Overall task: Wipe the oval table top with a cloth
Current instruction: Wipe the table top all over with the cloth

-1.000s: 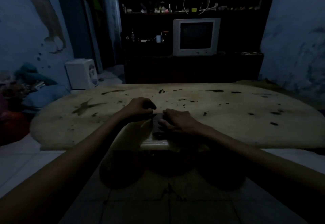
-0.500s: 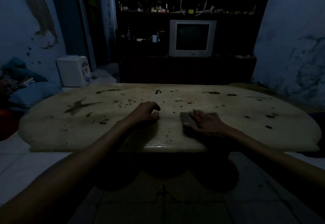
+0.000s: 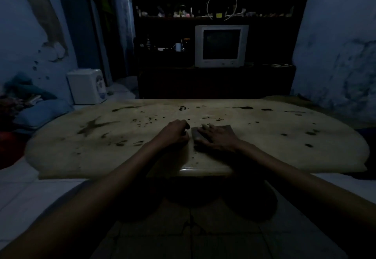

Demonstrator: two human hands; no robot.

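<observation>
A pale oval table top (image 3: 264, 149) with dark stains and spots fills the middle of the dim room. A small dark folded cloth (image 3: 196, 133) lies flat on it near the front edge. My right hand (image 3: 215, 137) rests palm down on the cloth with fingers spread, covering most of it. Just left of the cloth, my left hand (image 3: 176, 132) sits on the table in a loose fist, its fingers curled with nothing visible in them.
A dark cabinet with an old white television (image 3: 221, 45) stands behind the table. A white appliance (image 3: 86, 85) sits on the floor at back left, near blue cushions (image 3: 40, 113). Pale tiled floor (image 3: 20, 189) lies in front of the table.
My right hand slid the cloth out to the right from the front edge, then back left and a little farther onto the table. The left fist stayed put.
</observation>
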